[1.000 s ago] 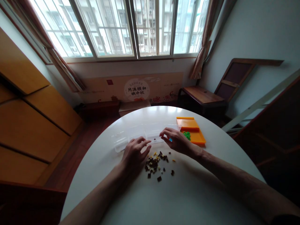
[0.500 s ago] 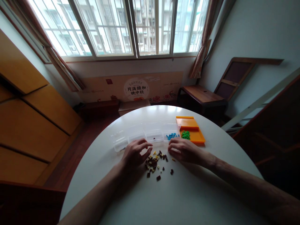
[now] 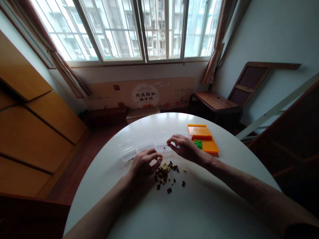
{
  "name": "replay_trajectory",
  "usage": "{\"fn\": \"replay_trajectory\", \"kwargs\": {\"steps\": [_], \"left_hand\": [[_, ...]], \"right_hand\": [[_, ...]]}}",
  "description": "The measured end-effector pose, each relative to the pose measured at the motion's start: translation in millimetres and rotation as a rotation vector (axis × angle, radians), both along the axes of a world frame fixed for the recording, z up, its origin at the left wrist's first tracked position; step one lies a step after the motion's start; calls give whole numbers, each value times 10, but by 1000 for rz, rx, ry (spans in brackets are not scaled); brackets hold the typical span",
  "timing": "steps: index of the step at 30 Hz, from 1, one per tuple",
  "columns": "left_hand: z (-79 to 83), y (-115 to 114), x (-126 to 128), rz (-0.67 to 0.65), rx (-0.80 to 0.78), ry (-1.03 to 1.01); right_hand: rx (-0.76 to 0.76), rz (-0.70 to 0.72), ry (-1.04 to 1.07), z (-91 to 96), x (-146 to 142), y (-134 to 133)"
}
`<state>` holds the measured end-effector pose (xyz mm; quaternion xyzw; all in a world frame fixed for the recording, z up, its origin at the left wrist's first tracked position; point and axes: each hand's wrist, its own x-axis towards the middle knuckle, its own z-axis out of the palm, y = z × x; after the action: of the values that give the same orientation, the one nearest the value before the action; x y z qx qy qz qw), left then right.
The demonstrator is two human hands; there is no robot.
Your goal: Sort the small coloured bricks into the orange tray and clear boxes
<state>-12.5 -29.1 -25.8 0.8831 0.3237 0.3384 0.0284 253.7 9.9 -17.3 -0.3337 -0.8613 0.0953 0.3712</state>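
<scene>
My right hand [image 3: 185, 146] hovers over the right part of a clear compartment box [image 3: 146, 145]. Its fingertips are drawn together in a pinch; whatever they hold, if anything, is too small to make out. Behind that hand, most of the blue pieces [image 3: 177, 146] in the box are hidden. My left hand [image 3: 144, 165] rests at the left of a pile of small brown and yellow building bricks [image 3: 163, 174], thumb and forefinger curved with a gap between them. A single dark piece [image 3: 164, 148] lies in a middle compartment.
An orange tray [image 3: 211, 144] holding green pieces [image 3: 198, 144] lies right of the box. Loose brown bricks [image 3: 169, 190] and a yellow piece [image 3: 184, 170] are scattered on the round white table [image 3: 199, 212]. A wooden chair [image 3: 216, 101] stands beyond its far right edge.
My right hand has moved from beside the brick pile up and left over the clear box, now covering most of the blue pieces. My left hand has barely moved.
</scene>
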Motion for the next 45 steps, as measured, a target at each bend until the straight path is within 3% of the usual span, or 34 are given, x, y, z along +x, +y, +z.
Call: {"fn": "replay_trajectory", "kwargs": {"steps": [5,11,15,30,39,45], "left_hand": [[-5,-2,-3,-22,6,4],[-55,8,-21,-70,-25,49],[-61,7,-26,-108,-36,75],[-1,-16,-11,-132,-64,79],[-17,-13,-13,-132,-55,78],[-53,7,-49,-176,-73,77]], "right_hand": [[-5,-7,-4,-11,-23,-25],[-37,208,-121,14,181,-294],[-94,220,-183,20,243,-413],[-119,286,-277,-54,247,-332],[-42,227,-300,-74,163,-319],[16,31,-167,25,40,-213]]}}
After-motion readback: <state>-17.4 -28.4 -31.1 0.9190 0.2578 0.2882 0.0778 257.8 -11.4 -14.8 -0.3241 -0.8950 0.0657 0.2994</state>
